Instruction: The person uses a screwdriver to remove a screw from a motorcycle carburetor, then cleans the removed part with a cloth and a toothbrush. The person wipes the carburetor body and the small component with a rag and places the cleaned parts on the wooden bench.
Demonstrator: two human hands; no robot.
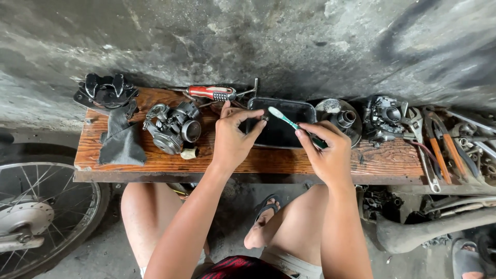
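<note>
Left hand (232,142) pinches a small dark part (264,118) over the black tray (281,129). Right hand (325,152) grips a green toothbrush (289,121), long axis slanting up-left, bristles just right of the part.

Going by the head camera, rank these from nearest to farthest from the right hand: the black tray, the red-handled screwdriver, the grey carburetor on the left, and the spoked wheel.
1. Black tray: just left of the right hand, under the toothbrush.
2. Red-handled screwdriver: at the back of the bench, beyond the left hand.
3. Grey carburetor: left part of the bench.
4. Spoked wheel: far left, below the bench.
</note>
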